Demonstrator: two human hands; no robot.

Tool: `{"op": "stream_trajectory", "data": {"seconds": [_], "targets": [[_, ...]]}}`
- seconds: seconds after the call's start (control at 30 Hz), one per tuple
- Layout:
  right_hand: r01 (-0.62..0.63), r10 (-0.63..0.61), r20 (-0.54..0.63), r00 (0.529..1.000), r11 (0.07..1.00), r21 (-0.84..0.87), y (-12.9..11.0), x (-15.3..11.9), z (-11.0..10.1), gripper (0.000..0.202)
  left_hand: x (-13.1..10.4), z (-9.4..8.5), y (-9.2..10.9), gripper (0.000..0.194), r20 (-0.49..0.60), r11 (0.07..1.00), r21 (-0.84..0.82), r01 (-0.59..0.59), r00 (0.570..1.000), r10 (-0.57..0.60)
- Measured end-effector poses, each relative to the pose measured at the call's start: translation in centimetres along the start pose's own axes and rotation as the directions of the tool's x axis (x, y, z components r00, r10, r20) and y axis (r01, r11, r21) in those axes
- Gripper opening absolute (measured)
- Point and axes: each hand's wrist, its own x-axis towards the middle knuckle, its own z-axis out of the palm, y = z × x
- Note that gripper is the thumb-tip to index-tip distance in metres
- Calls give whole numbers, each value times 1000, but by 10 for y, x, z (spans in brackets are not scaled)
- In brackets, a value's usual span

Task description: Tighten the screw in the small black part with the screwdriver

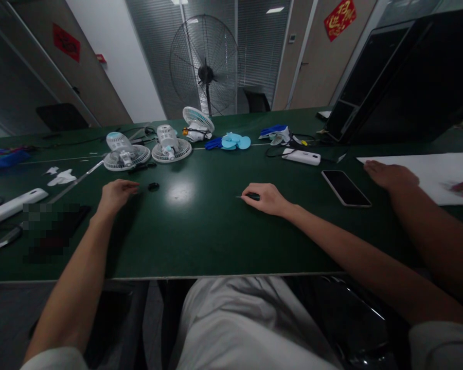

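My right hand [268, 199] is closed around the dark handle of a small screwdriver [253, 196], its thin metal shaft pointing left just above the green table. My left hand [118, 196] hovers over the table to the left, fingertips pressed together; anything between them is too small to make out. Just right of those fingertips lies a small round black part [153, 186]. Beyond the left hand are two small white fans, one fan [127, 156] at left and another fan [172, 149] beside it, both face down. Farther back a third white fan [198, 123] leans tilted.
Light-blue fan blades [235, 141] lie behind the middle of the table [200, 236]. A white power strip [301, 156] and a phone [346, 188] are at right. Another person's hand [391, 176] rests on white paper [443, 167], near a large black monitor [405, 77].
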Motion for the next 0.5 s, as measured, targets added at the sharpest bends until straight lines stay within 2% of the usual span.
{"op": "stream_trajectory", "data": {"seconds": [0.07,0.13,0.3,0.5], "targets": [[2,-2,2,1000,1000,1,1,0,0,20,1,-2,-3,30,17,996,-16,93,996,-92],[4,-4,3,1000,1000,-3,2,0,1,20,1,-2,-5,30,9,991,-29,130,992,-130],[2,-2,2,1000,1000,1,3,0,1,20,0,1,-5,36,28,985,-88,151,988,-149],[8,-8,2,1000,1000,3,3,0,1,20,1,4,-3,33,28,987,-60,148,989,-147]]}}
